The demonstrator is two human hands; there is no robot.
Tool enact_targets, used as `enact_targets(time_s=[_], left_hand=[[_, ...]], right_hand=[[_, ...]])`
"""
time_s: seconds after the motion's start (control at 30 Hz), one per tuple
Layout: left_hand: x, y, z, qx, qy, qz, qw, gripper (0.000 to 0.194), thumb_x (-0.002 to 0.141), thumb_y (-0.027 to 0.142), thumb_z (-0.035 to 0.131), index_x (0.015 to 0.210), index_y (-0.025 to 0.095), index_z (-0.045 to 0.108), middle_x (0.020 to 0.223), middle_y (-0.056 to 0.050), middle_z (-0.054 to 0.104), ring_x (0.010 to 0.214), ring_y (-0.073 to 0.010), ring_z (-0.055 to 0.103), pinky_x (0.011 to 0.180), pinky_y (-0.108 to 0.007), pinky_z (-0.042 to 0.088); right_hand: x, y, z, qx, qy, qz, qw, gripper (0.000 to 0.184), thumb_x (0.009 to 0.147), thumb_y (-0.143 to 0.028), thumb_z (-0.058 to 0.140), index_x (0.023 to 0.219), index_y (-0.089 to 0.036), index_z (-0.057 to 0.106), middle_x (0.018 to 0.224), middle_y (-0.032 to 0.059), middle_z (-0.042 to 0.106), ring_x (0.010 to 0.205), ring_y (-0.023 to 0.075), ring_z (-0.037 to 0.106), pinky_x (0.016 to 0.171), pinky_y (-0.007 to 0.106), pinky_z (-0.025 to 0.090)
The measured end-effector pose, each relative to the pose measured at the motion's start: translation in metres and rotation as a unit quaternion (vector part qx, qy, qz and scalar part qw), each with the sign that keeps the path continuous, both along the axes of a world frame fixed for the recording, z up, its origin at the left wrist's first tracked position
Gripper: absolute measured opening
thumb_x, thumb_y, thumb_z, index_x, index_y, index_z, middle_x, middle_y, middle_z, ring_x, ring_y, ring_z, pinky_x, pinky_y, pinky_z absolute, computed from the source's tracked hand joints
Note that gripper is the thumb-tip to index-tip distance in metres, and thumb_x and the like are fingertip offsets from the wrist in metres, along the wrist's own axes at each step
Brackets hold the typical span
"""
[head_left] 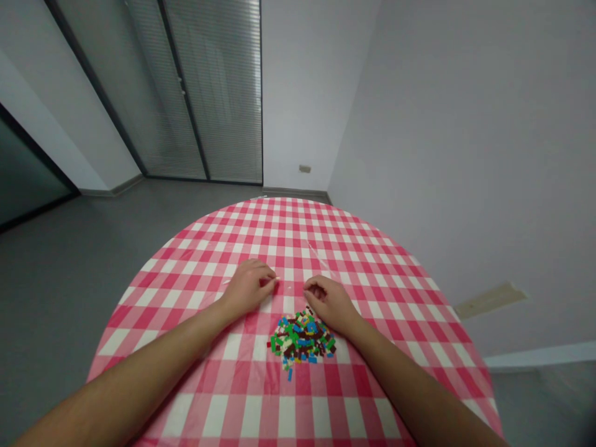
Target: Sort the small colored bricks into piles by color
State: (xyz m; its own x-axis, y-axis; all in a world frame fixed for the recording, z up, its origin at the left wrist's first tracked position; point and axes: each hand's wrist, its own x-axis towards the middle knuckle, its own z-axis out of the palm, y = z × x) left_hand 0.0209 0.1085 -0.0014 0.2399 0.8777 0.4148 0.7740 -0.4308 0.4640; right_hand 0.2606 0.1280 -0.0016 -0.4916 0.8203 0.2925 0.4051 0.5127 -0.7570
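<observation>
Two hands reach into my view, and both forearms run off the bottom of the frame. The left hand (250,287) has thumb and fingers drawn near each other; a pale speck shows at their tips, but I cannot tell whether it is gripped. The right hand (331,302) is loosely curled, its palm shadowed, so I cannot tell if it grasps anything. It hides a little of the far right edge of the bricks (302,338), which lie heaped between the forearms, nearer to the right hand. Single pieces deep in the heap blur together for me.

The cloth (261,416) is cut off at my near side. Beyond it I see grey floor (37,298), glass panels (218,93) with slatted blinds, and a plain wall (465,124).

The cloth is red-and-white check, glossy, faintly creased, over a rounded top. The bricks are small, blocky, green, blue, brown, yellow and white; one blue brick (290,375) lies just off the near edge.
</observation>
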Motion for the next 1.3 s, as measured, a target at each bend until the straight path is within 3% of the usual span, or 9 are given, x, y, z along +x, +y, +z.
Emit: enact_targets(time_s=[0.13,0.3,0.77,0.87,1.0,1.3], left_hand=[[-0.027,0.021,-0.006,-0.017,0.019,0.107,0.994,0.017,0.086,0.029,0.061,0.079,0.02,0.073,0.083,-0.006,0.073,0.083,-0.0244,0.063,0.081,-0.04,0.046],[-0.031,0.027,-0.009,-0.035,0.023,0.148,0.988,0.018,0.085,0.032,0.062,0.082,0.022,0.077,0.091,-0.005,0.074,0.091,-0.0266,0.064,0.086,-0.041,0.046],[-0.032,0.02,-0.014,0.007,0.088,0.071,0.994,0.025,0.092,0.025,0.055,0.107,0.025,0.075,0.113,-0.007,0.07,0.103,-0.0264,0.061,0.091,-0.044,0.044],[-0.03,0.02,-0.014,0.012,0.088,0.064,0.994,0.023,0.092,0.025,0.055,0.101,0.027,0.076,0.112,-0.005,0.071,0.103,-0.026,0.061,0.091,-0.044,0.043],[-0.027,0.022,-0.011,0.007,0.057,0.077,0.995,0.018,0.089,0.022,0.057,0.087,0.022,0.075,0.097,-0.005,0.073,0.093,-0.0232,0.063,0.088,-0.041,0.045],[-0.026,0.027,-0.012,-0.014,0.045,0.1,0.994,0.017,0.086,0.022,0.057,0.082,0.019,0.073,0.09,-0.006,0.071,0.088,-0.0245,0.062,0.083,-0.04,0.046]], right_hand=[[0.005,0.009,-0.004,-0.019,0.001,-0.029,0.999,0.007,0.081,-0.019,0.056,0.082,-0.018,0.062,0.066,-0.0001,0.059,0.059,0.0134,0.051,0.055,0.024,0.04],[0.005,0.01,-0.006,-0.033,-0.011,-0.029,0.999,0.008,0.08,-0.02,0.056,0.081,-0.018,0.063,0.064,-0.0004,0.058,0.058,0.0133,0.05,0.054,0.024,0.039],[0.005,0.01,-0.005,-0.041,-0.014,-0.027,0.999,0.008,0.079,-0.021,0.056,0.081,-0.018,0.064,0.065,0.0003,0.059,0.058,0.0136,0.051,0.054,0.024,0.039],[0.005,0.01,-0.005,-0.043,-0.017,-0.03,0.998,0.008,0.079,-0.02,0.057,0.081,-0.018,0.064,0.065,0.0003,0.059,0.058,0.0136,0.051,0.054,0.024,0.039],[0.005,0.01,-0.006,-0.04,-0.015,-0.028,0.999,0.008,0.079,-0.021,0.056,0.081,-0.018,0.064,0.064,0.0002,0.059,0.058,0.0137,0.051,0.054,0.024,0.039],[0.005,0.011,-0.006,-0.03,-0.02,-0.032,0.999,0.008,0.079,-0.021,0.057,0.081,-0.018,0.064,0.065,0.0,0.06,0.058,0.0133,0.051,0.054,0.024,0.038]])
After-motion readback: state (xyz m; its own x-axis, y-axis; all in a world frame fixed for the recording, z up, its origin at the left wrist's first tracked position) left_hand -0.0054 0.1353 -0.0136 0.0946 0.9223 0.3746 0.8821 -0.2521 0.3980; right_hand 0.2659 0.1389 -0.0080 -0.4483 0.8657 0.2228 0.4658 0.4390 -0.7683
